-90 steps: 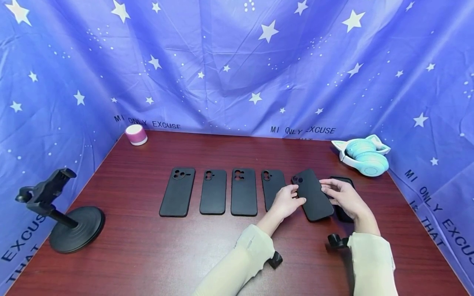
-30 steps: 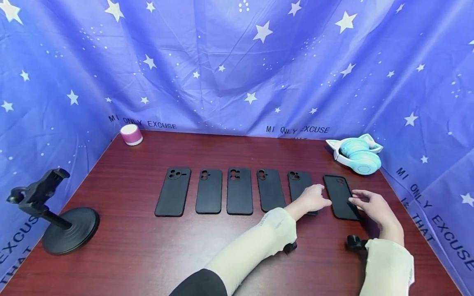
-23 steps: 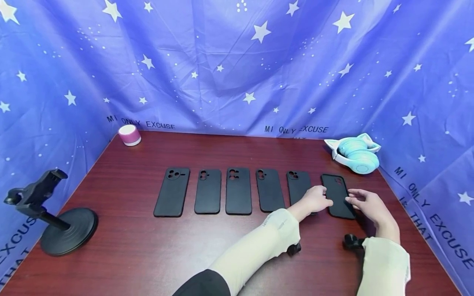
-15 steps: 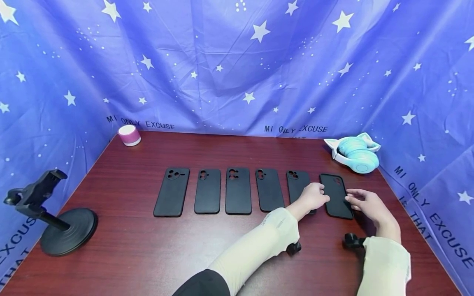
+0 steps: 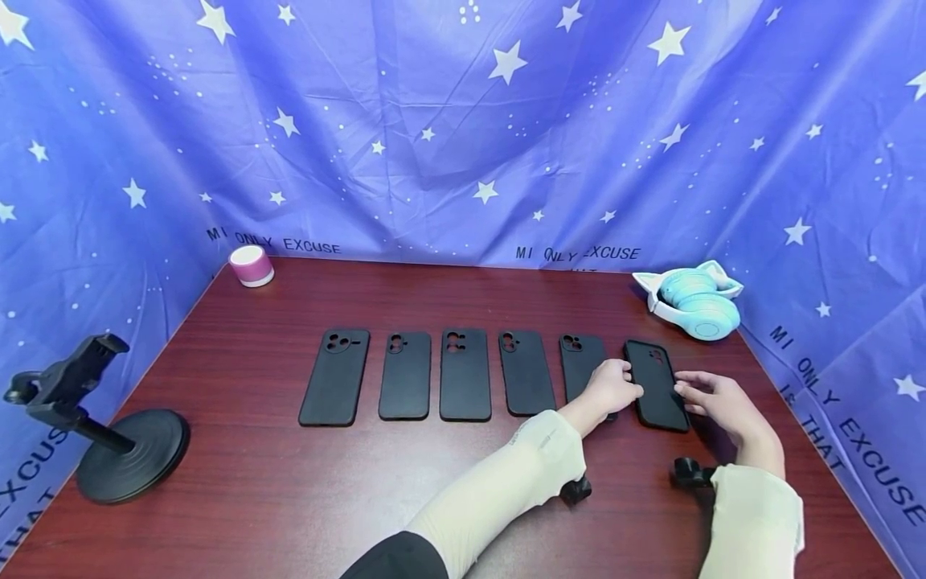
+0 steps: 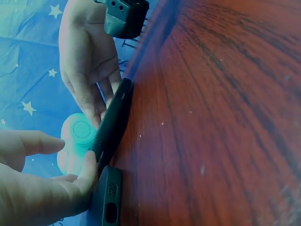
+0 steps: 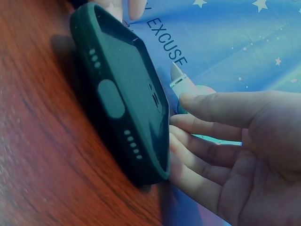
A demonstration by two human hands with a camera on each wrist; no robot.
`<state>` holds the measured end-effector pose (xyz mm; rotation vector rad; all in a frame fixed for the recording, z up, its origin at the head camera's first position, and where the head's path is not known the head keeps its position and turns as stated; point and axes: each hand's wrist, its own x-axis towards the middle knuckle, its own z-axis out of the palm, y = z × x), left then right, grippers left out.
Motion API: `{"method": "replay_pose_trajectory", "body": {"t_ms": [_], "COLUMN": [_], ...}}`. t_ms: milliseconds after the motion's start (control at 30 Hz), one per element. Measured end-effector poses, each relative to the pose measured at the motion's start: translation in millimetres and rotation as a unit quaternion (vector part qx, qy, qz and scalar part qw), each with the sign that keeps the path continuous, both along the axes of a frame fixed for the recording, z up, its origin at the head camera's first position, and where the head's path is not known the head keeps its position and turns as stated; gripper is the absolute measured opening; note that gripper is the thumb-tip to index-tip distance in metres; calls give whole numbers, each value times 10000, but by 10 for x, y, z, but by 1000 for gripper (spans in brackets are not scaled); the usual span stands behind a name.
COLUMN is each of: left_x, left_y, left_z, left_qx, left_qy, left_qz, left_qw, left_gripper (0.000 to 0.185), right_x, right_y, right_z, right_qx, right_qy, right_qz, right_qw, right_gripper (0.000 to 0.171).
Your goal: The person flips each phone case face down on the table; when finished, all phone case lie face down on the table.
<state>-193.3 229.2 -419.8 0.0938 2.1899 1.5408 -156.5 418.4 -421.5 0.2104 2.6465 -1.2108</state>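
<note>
At the right end of a row lies a black phone case [image 5: 658, 388] with its hollow inside facing up. My left hand [image 5: 609, 388] touches its left edge with the fingertips, the thumb apart from the forefinger. On the opposite edge rest the nearly straight fingers of my right hand [image 5: 726, 402]. The right wrist view shows those fingers against the side of the phone case [image 7: 136, 80]; a shadow lies beneath it. Under my left hand, a neighbouring phone case [image 5: 577, 366] lies back up, partly hidden.
Several more black phone cases [image 5: 465, 378] lie back up in the row to the left. Cat-ear headphones [image 5: 698, 301] sit at the back right, a pink-and-white round item [image 5: 251, 265] at the back left. A black phone stand [image 5: 130, 454] stands on the left of the wooden table [image 5: 304, 498].
Three seconds ago both hands held a back-up case tilted over the row; it now lies fifth. Both hands moved right to the last case, which has since shifted slightly left.
</note>
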Motion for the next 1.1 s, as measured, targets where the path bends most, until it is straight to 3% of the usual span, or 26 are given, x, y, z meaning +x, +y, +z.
{"method": "replay_pose_trajectory", "body": {"t_ms": [167,267,433,633,833,967,1100], "left_x": [21,38,59,94,129,137,142], "left_y": [6,9,3,21,43,47,49], "left_z": [-14,-33,-53,-54,-81,-85,-75], "left_qx": [-82,466,1247,1367,1296,1511,1959], "left_qy": [106,-85,-419,-447,-359,-311,-283], "left_qz": [127,365,637,713,699,677,696], "left_qw": [9998,9982,9893,9870,9884,9857,9777], "left_gripper": [44,44,46,44,42,42,41], "right_x": [-34,-49,-56,-60,-76,-78,-92], "right_y": [-5,-17,-34,-80,-141,-163,-181], "right_z": [-45,-65,-59,10,66,102,127], "right_qx": [-735,-1142,-1201,-1102,-1194,-1330,-1406], "right_qy": [173,166,202,455,107,-37,-69], "right_qz": [167,245,133,-76,185,139,176], "right_qw": [9970,9930,9925,9928,9926,9910,9899], "right_gripper": [56,57,60,60,60,62,64]}}
